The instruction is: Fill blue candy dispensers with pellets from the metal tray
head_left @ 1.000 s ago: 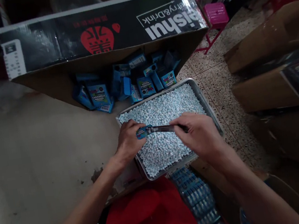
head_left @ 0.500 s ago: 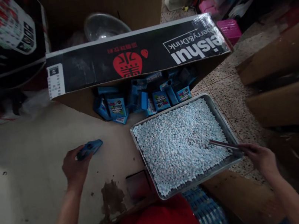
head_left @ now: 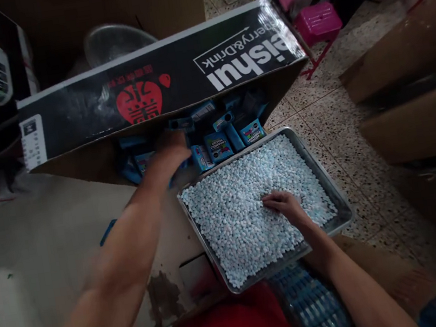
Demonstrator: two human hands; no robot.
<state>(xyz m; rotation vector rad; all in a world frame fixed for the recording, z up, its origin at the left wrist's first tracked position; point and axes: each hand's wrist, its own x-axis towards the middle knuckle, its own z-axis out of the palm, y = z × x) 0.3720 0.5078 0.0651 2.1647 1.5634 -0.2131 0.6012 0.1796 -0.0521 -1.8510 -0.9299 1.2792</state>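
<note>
My left hand [head_left: 174, 147] is reaching to the open side of the black carton [head_left: 83, 110], over the small blue candy boxes [head_left: 219, 147] piled there. Motion smears its fingers, so I cannot see whether they grip a box. My right hand [head_left: 283, 204] is at the surface of the pale blue and white candy pieces [head_left: 235, 221], fingers pressed together and pointing left. What it holds, if anything, is hidden. A metal tray [head_left: 312, 163] contains the candy. The edge of one blue box [head_left: 107, 232] shows on the table behind my left forearm.
The pale table [head_left: 39, 228] has a worn brown patch near its front edge. A metal bowl [head_left: 115, 39] stands behind the carton. On the speckled floor [head_left: 312, 111] are a pink stool [head_left: 317, 20] and cardboard boxes [head_left: 417, 128]. Wrapped blue packs [head_left: 310, 302] lie below the tray.
My left hand has left a blue box on the table and moved up to the carton. My right hand has moved left into the candy; the thin metal tool it held no longer shows.
</note>
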